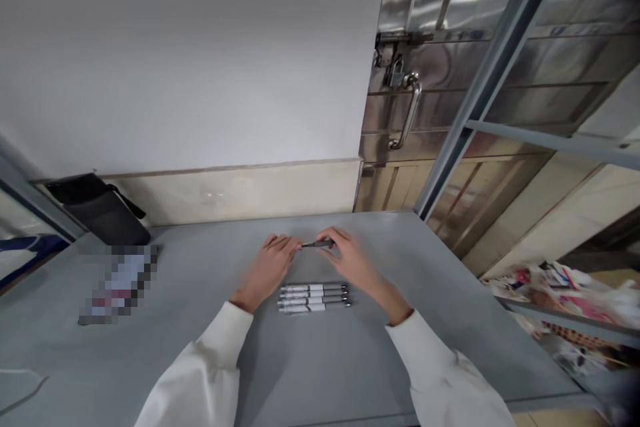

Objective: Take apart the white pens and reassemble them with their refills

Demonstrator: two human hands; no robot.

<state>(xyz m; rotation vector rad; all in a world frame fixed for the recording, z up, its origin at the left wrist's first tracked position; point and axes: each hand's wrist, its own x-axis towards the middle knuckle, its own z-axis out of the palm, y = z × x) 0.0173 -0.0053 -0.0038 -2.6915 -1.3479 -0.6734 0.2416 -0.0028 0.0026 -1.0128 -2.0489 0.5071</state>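
We pinch a dark pen [317,244] by its ends, left hand [267,268] and right hand [347,260] both closed on it, just beyond the row of white pens [314,297], which lie parallel on the grey table [320,360], perhaps for sorting.

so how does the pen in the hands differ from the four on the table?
The held pen is up off the grey table, pinched at its ends between the left hand and right hand; the four pens lie flat in a tight row, untouched. The held pen looks dark along its visible length; the four pens have white barrels. All lie roughly left to right.
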